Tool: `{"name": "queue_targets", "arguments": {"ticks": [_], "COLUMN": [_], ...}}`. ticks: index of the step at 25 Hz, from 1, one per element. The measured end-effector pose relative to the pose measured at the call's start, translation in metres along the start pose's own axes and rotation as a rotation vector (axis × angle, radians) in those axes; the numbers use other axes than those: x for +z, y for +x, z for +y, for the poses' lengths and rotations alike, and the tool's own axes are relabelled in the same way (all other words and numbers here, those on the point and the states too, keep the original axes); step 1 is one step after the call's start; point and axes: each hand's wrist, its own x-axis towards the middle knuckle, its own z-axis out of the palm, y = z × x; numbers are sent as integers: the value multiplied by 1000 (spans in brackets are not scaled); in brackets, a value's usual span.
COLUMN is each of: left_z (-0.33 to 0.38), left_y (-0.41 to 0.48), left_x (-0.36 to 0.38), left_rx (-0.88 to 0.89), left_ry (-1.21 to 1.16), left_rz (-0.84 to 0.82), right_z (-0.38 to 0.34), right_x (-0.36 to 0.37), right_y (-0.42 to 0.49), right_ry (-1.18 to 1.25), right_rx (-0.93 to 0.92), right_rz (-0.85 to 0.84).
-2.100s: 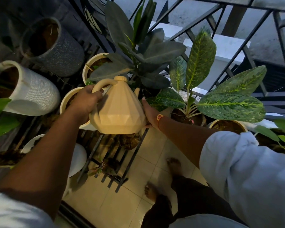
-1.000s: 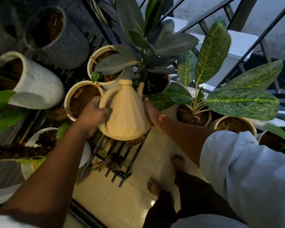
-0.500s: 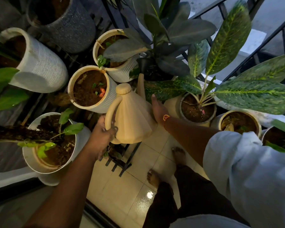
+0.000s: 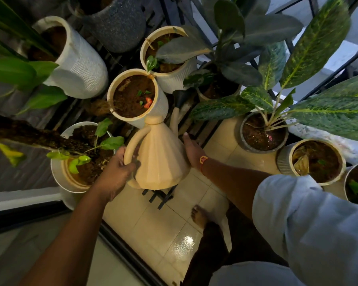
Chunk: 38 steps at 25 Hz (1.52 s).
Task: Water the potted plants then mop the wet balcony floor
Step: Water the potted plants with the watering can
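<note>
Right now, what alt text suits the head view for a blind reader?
A person holds a beige watering can above a tiled floor: left hand grips its handle, right hand rests flat on its side. Potted plants surround it.

Dim overall; cool daylight enters through railing (image 4: 298,48) upper right. Glare spot on wet floor tile (image 4: 185,242). Wide-angle bending at edges; leaves top right motion-blurred.

- Glossy cream tiled floor (image 4: 153,226) carries one bright glint of light.
- Black metal railing (image 4: 337,74) behind.
- Dark door track (image 4: 122,249) edges the tiles.
- Dim light overall.
</note>
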Motion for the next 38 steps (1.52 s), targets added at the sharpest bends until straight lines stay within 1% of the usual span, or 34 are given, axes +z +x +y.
{"name": "queue_targets", "arguments": {"ticks": [8, 12, 14, 17, 23, 26, 31, 35, 38], "left_z": [-38, -49, -49, -46, -39, -41, -60, -96, -128], "left_y": [-20, -19, -17, -14, -10, -12, -29, -58, -83], "left_x": [-27, -29, -27, -23, -17, -19, -20, -18, -20], "left_rx": [-39, -66, -68, -51, -59, -58, -85, -93, -97], "left_ry": [16, 59, 101, 157, 110, 111, 99, 2, -24], "left_rz": [84, 78, 75, 19, 58, 51, 61, 90, 123], "right_z": [36, 50, 54, 54, 57, 56, 66, 79, 89], "right_x": [48, 53, 52, 46, 39, 40, 49, 61, 73], "right_y": [-24, -31, -34, -37, -39, -41, -46, -49, -55], "right_ry": [96, 94, 132, 148, 150, 143, 127, -13, -41], "right_rx": [153, 201, 225, 283, 323, 324, 314, 168, 75], "right_rz": [-178, -207, -230, -246, -259, -283, -260, -125, -105]}}
